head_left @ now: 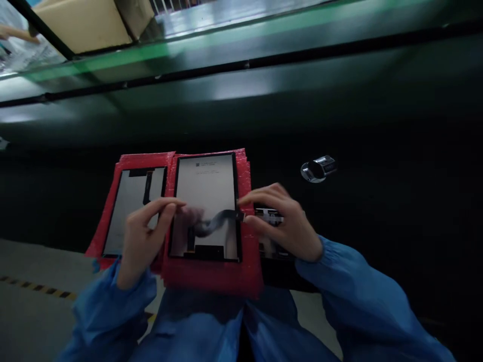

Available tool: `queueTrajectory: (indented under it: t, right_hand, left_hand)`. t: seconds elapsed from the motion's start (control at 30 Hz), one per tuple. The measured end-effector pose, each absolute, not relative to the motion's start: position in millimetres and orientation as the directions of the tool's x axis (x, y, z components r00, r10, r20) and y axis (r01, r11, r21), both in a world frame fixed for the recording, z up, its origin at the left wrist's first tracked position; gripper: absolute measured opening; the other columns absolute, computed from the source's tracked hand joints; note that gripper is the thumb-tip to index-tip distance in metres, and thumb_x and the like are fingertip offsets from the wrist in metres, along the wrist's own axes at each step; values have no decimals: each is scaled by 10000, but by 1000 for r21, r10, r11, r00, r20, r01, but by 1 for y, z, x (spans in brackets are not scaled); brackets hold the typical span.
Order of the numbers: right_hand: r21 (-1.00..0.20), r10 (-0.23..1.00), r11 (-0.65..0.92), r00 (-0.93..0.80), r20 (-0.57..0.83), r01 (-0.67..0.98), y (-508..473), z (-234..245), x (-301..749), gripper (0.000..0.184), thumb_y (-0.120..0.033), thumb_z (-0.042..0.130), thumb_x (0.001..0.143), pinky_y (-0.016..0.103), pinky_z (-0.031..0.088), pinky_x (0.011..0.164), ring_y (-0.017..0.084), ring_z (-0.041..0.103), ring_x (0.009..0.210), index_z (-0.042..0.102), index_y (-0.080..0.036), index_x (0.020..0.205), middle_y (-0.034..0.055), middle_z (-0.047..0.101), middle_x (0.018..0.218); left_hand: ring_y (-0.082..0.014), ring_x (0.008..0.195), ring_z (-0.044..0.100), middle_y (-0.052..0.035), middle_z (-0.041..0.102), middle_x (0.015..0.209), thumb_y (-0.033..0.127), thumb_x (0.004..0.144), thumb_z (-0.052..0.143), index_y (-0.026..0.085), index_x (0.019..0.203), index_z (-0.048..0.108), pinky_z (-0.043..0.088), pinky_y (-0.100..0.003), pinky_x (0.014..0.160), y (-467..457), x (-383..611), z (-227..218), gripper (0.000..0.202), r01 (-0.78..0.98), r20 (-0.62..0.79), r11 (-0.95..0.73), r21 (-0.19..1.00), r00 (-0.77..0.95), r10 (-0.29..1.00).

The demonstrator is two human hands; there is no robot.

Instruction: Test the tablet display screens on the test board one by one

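A tablet-sized display panel (206, 188) lies back side up on red bubble wrap (251, 271) in front of me. A dark flex cable (217, 221) rises from its lower part and curves to the right edge, partly blurred. My right hand (285, 218) has its thumb tip at the cable's connector end, with the index finger just above; the cable seems held there. At the panel's left edge, my left hand (147, 226) has thumb and index finger pressed together. Whatever they may hold is too small to make out.
A second display panel (132, 211) on red wrap lies at left, partly under my left hand. Dark flat parts (269, 216) sit beneath my right hand. A shiny roll-like object (319, 168) stands to the right. Beyond the green ledge (226, 45) is a cardboard box (83, 25).
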State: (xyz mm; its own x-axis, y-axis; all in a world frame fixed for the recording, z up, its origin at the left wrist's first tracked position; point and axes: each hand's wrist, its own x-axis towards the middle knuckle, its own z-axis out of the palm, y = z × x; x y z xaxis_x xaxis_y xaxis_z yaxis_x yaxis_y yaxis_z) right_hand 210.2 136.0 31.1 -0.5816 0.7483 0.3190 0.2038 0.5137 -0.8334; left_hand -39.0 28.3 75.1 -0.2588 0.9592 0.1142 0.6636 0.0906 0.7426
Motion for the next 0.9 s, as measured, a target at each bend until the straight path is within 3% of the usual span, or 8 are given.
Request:
queueTrajectory:
  t: [0.1, 0.23, 0.3, 0.37, 0.5, 0.7, 0.8, 0.9]
  right_hand:
    - [-654, 715, 686, -462, 525, 320, 130, 47, 219, 366, -379, 642, 890, 399, 482, 899, 253, 563, 1072, 612, -170, 1190, 103, 651, 1137]
    - [-603, 524, 782, -692, 497, 159, 92, 56, 204, 92, -203, 613, 899, 303, 539, 829, 182, 631, 916, 650, -174, 978, 45, 694, 948]
    - [-515, 462, 826, -800, 383, 231, 69, 48, 188, 260, -228, 659, 862, 394, 535, 959, 272, 612, 1109, 656, -114, 1095, 114, 684, 1158]
    - [-373, 498, 846, -817, 292, 382, 51, 34, 171, 556, -298, 728, 802, 531, 473, 1051, 408, 481, 1297, 586, -30, 1268, 215, 541, 1390]
    - [-226, 568, 822, -779, 265, 522, 34, 9, 150, 800, -406, 734, 783, 604, 432, 1069, 495, 327, 1388, 461, 24, 1401, 302, 365, 1498]
    - [-221, 662, 748, -678, 319, 626, 24, 9, 140, 761, -346, 583, 859, 638, 443, 1033, 526, 332, 1367, 347, 52, 1463, 346, 371, 1471]
    - [-351, 737, 674, -558, 381, 650, 24, 14, 147, 712, -184, 455, 889, 510, 491, 1044, 392, 418, 1373, 213, -24, 1539, 253, 411, 1490]
    - [-530, 821, 569, -401, 406, 629, 26, 10, 162, 643, -154, 415, 926, 343, 549, 978, 246, 568, 1271, 248, -127, 1547, 140, 525, 1436]
  left_hand:
    - [-112, 611, 587, 30, 627, 710, 402, 934, 560, 214, 969, 644, 476, -203, 589, -8, -68, 68, 210, 601, -52, 313, 735, -411, 910]
    - [-139, 621, 575, 16, 606, 719, 503, 915, 537, 206, 1006, 602, 453, -225, 545, -41, -77, 53, 317, 535, -309, 488, 689, -392, 867]
    - [-146, 633, 570, 12, 605, 730, 521, 926, 498, 206, 1023, 603, 440, -238, 554, -46, -73, 49, 345, 541, -378, 518, 662, -356, 855]
    - [-147, 612, 549, 12, 599, 727, 535, 932, 465, 206, 1033, 611, 416, -248, 548, -45, -70, 48, 374, 577, -405, 526, 625, -336, 850]
    - [-158, 606, 526, 6, 568, 688, 545, 948, 417, 196, 979, 634, 375, -256, 539, -39, -72, 48, 412, 598, -420, 499, 627, -280, 863]
    - [-138, 647, 517, -9, 568, 744, 541, 997, 293, 187, 975, 622, 430, -227, 572, -40, -69, 79, 484, 304, -446, 447, 841, -79, 892]
    - [-149, 725, 577, -34, 646, 896, 568, 991, 283, 212, 1234, 576, 487, -238, 639, -37, -52, 100, 521, 289, -206, 135, 948, 234, 950]
    - [-224, 1122, 589, -90, 617, 1277, 553, 995, 301, 222, 1408, 466, 482, -339, 975, -27, -36, 91, 554, 476, -73, -177, 862, 461, 884]
